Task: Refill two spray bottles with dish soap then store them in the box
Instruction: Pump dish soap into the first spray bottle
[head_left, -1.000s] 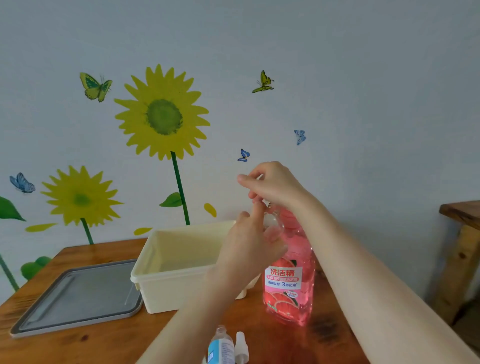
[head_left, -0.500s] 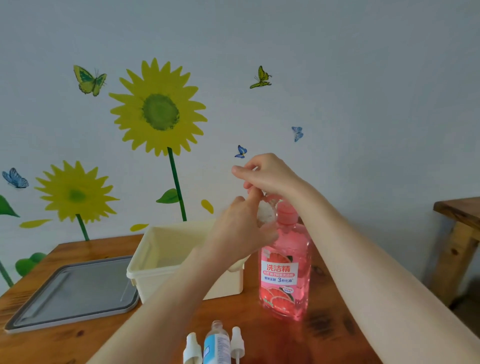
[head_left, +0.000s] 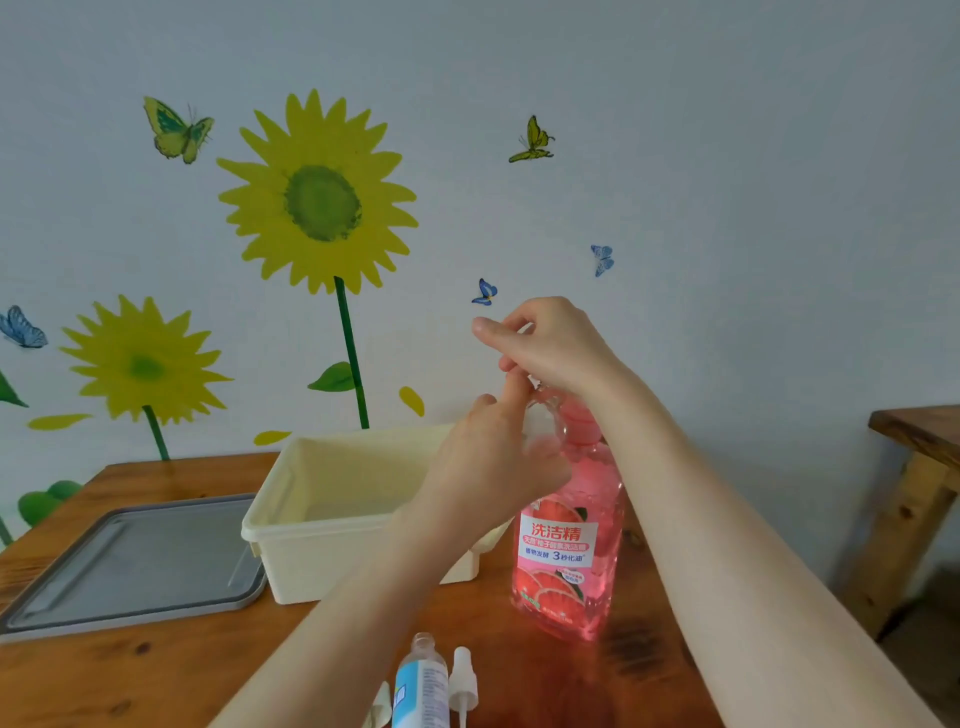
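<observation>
On the tabletop (head_left: 156, 675), a cream box (head_left: 311, 545) sits toward the back edge, with the pink soap bottle (head_left: 566, 571) just right of it. The left grip (head_left: 488, 467) curls round its clear handle, while the right grip (head_left: 550, 348) curls above the cap; I cannot tell whether it holds anything. A small spray bottle (head_left: 421, 680) sits at the near edge.

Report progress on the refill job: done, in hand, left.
Done: box opened, lid beside it; one spray bottle uncapped, two spray heads lying by it. In hand: left hand holds what looks like a clear bottle at the top of the soap bottle, where the right hand curls over it. Left: filling seems unfinished, both heads to refit, and the box holds nothing yet.
</observation>
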